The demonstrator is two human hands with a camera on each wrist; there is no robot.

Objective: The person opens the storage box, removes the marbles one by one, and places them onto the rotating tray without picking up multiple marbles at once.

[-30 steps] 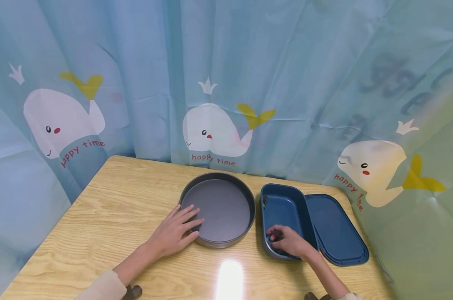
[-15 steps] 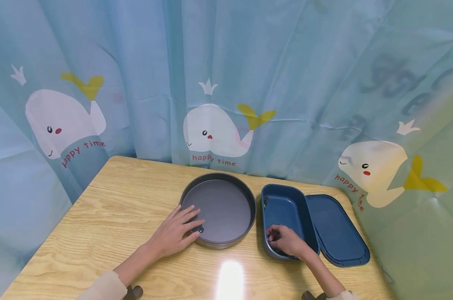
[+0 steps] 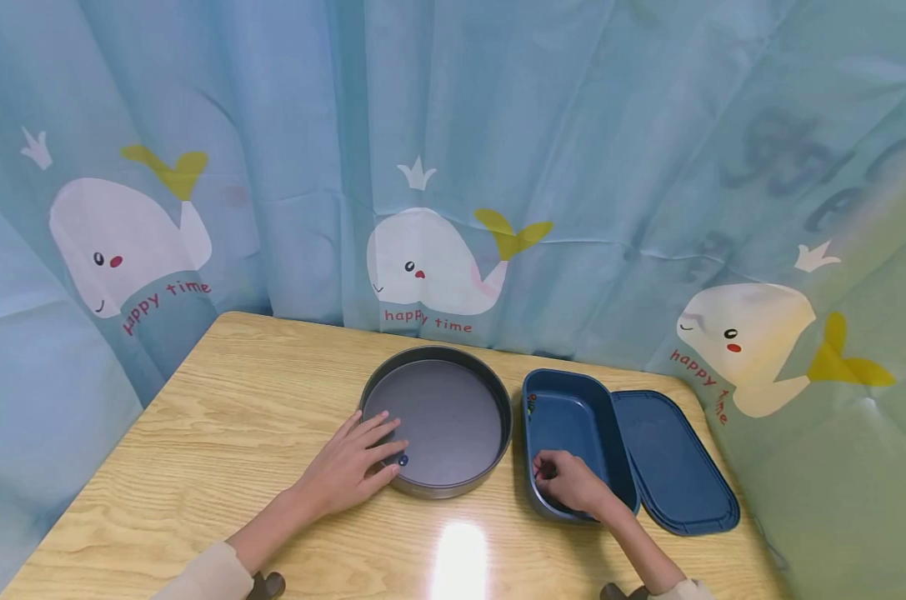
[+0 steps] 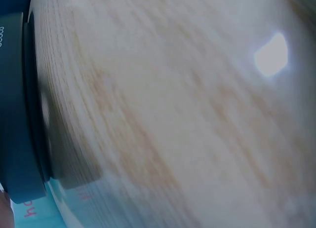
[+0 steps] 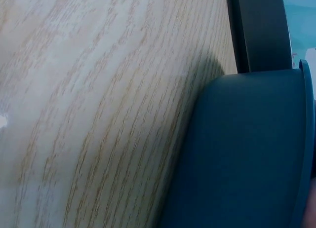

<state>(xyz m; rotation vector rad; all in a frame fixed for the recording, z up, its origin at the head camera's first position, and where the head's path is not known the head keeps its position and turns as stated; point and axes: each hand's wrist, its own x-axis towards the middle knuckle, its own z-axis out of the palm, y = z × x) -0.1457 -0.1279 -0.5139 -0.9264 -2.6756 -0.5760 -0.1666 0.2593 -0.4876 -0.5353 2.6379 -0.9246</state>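
My left hand (image 3: 347,468) rests over the near left rim of a round dark grey pan (image 3: 453,417), its fingers straight and spread. Just by its fingertips, on the pan floor, lies a small dark blue ball (image 3: 403,460) like a marble. My right hand (image 3: 573,482) reaches into a deep blue rectangular box (image 3: 573,412), fingers bent down near its left wall. Whether those fingertips hold anything is hidden. Several small red and green beads or marbles (image 3: 531,405) lie along the box's far left side. The right wrist view shows the box's outer wall (image 5: 242,154).
A blue lid (image 3: 678,462) lies flat against the box's right side. The pan and box stand close together on a wooden table (image 3: 220,417). Behind and to the right hangs a blue whale-print curtain (image 3: 295,167). Light glares on the table's front.
My right hand's fingers have drawn closer together inside the box. The small blue ball in the pan has come into clearer view beside my left fingers. The left hand has stayed put.
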